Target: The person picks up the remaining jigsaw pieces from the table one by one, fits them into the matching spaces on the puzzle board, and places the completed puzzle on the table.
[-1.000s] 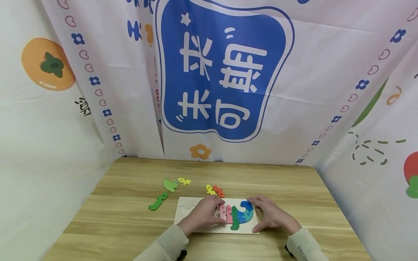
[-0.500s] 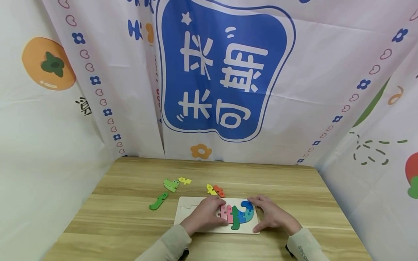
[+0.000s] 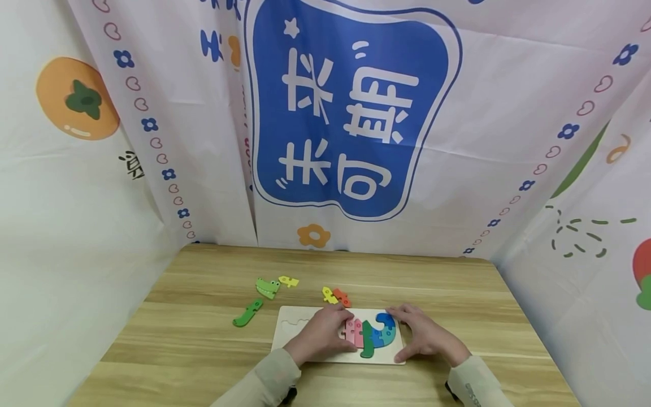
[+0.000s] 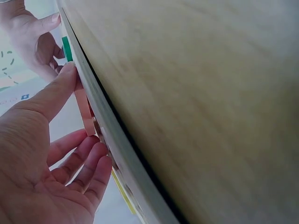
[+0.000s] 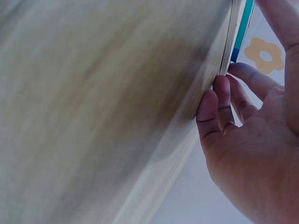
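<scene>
A pale wooden puzzle board [image 3: 282, 330] lies near the front of the table. Over its middle, my left hand [image 3: 320, 334] pinches a pink puzzle piece [image 4: 83, 109] between thumb and index finger, one at each end. Beside it, a darker pink piece [image 3: 359, 334], a green piece [image 3: 367, 343] and blue pieces [image 3: 388, 328] sit together on the board. My right hand [image 3: 426, 334] holds the board's right end, its thumb at the near corner and fingers at the far one. In the right wrist view, its fingertips [image 5: 208, 105] touch the board's edge.
Loose on the table behind and left of the board are a green crocodile head [image 3: 267, 288], a curved green piece [image 3: 248, 312] and a yellow piece [image 3: 289, 281]. Another yellow piece [image 3: 329, 295] and an orange piece [image 3: 342, 298] lie just behind the board. Printed cloth [image 3: 213, 169] encloses the table.
Both hands keep their places at the board. The whole head view has shifted very slightly; no piece has visibly moved.
</scene>
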Available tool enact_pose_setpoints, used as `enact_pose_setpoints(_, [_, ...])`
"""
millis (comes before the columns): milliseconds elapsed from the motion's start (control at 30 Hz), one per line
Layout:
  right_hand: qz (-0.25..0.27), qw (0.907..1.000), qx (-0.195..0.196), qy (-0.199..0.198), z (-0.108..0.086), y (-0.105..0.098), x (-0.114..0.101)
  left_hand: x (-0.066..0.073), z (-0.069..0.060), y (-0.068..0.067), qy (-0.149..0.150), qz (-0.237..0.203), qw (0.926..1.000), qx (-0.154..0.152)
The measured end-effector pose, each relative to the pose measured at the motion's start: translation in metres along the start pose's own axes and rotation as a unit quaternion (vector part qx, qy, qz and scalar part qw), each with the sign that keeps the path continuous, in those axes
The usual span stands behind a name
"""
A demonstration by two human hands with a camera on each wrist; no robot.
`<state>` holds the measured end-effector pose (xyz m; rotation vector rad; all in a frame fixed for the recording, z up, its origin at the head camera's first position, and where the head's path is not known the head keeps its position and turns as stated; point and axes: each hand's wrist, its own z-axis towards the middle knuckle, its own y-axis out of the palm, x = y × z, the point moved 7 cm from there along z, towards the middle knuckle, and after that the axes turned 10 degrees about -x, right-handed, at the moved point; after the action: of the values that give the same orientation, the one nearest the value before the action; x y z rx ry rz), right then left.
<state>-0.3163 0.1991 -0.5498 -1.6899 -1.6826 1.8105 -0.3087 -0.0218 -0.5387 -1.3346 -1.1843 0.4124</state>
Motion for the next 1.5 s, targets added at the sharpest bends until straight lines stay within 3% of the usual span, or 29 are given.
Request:
enact_pose_setpoints(1200, [-0.009, 0.9999, 0.000, -0.008, 0.001, 0.000, -0.002, -0.005, -0.003, 0.000, 0.014, -0.012, 0.9998, -0.009])
enact_pose_setpoints(1333, [-0.010, 0.9999, 0.000, -0.007, 0.001, 0.000, -0.001, -0.009, -0.005, -0.006, 0.010, -0.035, 0.9993, -0.003])
enact_pose_setpoints(1500, [-0.008, 1.0000, 0.004, -0.003, 0.000, -0.001, -0.001, -0.021, -0.006, -0.018, 0.016, -0.042, 0.9986, 0.027])
